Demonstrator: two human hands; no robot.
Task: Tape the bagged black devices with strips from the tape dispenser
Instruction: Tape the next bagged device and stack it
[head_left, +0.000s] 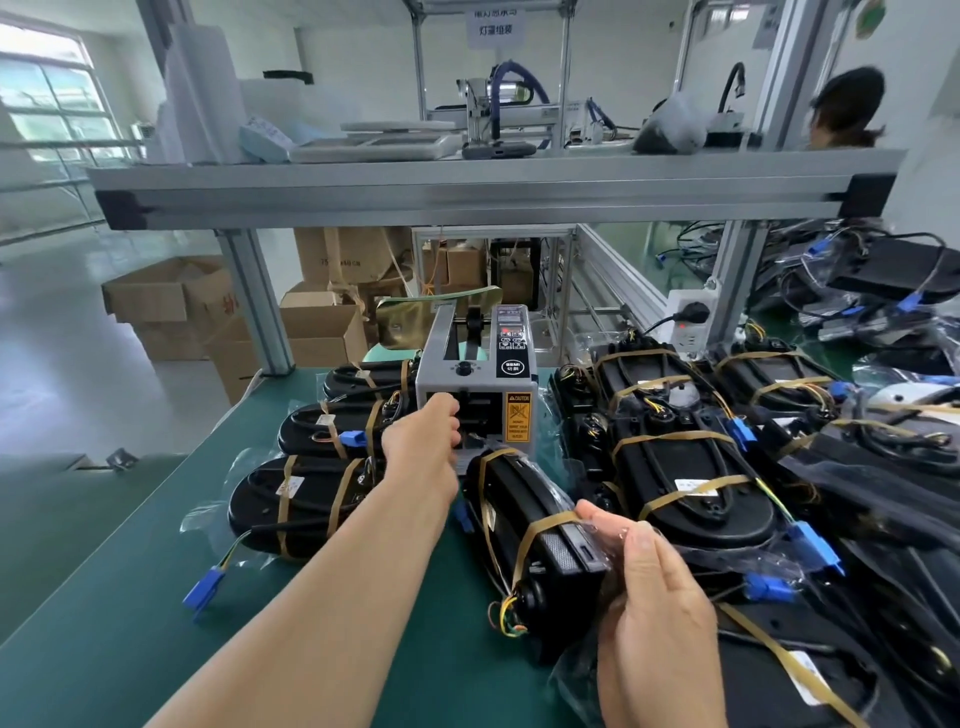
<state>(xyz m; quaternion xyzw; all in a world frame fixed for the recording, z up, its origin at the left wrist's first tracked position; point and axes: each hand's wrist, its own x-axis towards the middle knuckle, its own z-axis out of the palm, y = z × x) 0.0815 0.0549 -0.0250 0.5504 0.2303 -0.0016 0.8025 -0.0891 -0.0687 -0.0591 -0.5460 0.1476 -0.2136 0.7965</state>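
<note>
Green matting is covering the bench (130, 597), and near its middle the bagged black device (524, 509) is lying tilted, its far end pointing toward the tape dispenser (478, 379) at twelve o'clock. The right hand (654, 587), coming in from five o'clock, is gripping the device's near end, with its thumb and fingers pinching the loose bag plastic against the casing. The left hand (423, 447) is reaching into the dispenser's outlet. Its fingers are curling toward the mouth, but the back of the hand is hiding them, so I cannot tell whether they are pinching a strip.

Brown bands are already crossing the device. Taped devices (306, 499) are lying at nine o'clock and a crowded pile (691, 467) at three o'clock.

A strip drawn out askew is likely to fold onto itself or cling to the fingers before reaching the bag. If the right-hand pinch is loosening, the plastic flap could spring open and the tape would land on wrinkles. The outstretched forearm is also passing close to the nine o'clock devices and could nudge them.
</note>
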